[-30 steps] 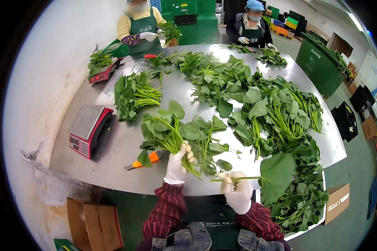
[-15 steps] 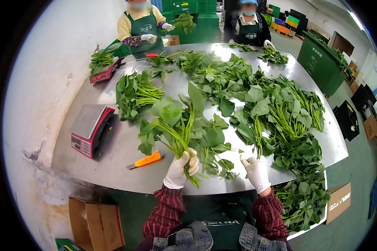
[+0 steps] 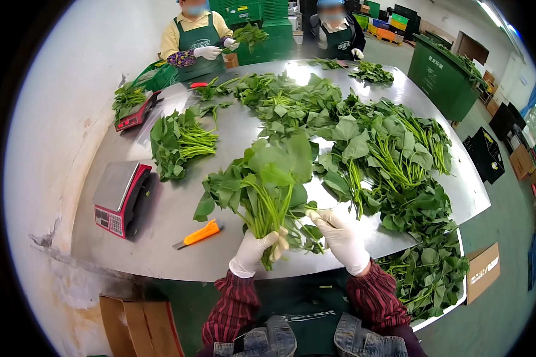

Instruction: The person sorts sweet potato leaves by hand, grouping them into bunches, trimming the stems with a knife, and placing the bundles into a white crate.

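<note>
My left hand (image 3: pixel 257 253), in a white glove, is wrapped round the stems of a bunch of leafy greens (image 3: pixel 268 193), held upright over the near edge of the metal table. To its right, my gloved right hand (image 3: pixel 342 241) is closed, thumb and fingers pinched close to the bunch's stems; what sits between the fingertips is too small to make out. Loose leafy stems (image 3: pixel 311 237) lie on the table between my hands. An orange-handled knife (image 3: pixel 201 233) rests on the table left of my left hand.
A red scale (image 3: pixel 122 199) stands at left beside a bundle of greens (image 3: pixel 181 143). A large heap of greens (image 3: pixel 393 157) covers the right side; a white-rimmed container (image 3: pixel 426 279) of leaves sits below. Across the metal table (image 3: pixel 161 256) are two co-workers; one (image 3: pixel 199 44) holds greens.
My right hand has moved left and a little up, close to the bunch. My left hand still grips the greens, slightly lower. The whole view has shifted a little.
</note>
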{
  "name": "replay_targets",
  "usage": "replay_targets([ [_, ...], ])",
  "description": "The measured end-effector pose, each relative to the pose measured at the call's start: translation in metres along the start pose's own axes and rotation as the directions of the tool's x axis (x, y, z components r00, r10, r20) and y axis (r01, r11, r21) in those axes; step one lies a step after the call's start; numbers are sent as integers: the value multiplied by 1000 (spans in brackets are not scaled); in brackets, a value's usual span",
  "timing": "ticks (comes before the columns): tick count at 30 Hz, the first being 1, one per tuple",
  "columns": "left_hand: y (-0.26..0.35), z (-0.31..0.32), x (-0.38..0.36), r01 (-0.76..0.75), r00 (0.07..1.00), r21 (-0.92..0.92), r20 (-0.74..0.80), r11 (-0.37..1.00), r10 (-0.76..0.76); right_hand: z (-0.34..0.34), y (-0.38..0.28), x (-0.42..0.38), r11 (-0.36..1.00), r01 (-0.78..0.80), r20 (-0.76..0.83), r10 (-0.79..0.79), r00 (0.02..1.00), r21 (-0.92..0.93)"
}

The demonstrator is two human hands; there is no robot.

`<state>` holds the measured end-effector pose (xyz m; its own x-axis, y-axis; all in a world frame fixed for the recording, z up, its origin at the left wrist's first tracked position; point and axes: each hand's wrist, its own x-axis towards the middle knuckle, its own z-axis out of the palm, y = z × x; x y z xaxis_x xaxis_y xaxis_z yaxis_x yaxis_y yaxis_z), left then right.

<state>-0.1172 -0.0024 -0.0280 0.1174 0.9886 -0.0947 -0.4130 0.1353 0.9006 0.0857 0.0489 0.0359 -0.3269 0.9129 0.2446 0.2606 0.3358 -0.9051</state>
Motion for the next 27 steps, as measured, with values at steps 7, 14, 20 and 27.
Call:
replay_targets([
  [7, 8, 16, 0, 159, 987, 193, 4, 968, -163, 6, -18, 22, 920, 366, 42, -363, 931, -142],
  [14, 8, 15, 0, 197, 975, 234, 55, 952, -215, 7, -2, 29, 848, 395, 137, -371, 919, -354],
  [20, 4, 12, 0, 186, 976, 164, 86, 969, -202, -10, -3, 26, 818, 404, 127, -387, 913, -409],
  [27, 7, 17, 2, 192, 980, 208, 5, 959, -198, -7, 19, 18, 669, 364, 76, -419, 905, -647],
])
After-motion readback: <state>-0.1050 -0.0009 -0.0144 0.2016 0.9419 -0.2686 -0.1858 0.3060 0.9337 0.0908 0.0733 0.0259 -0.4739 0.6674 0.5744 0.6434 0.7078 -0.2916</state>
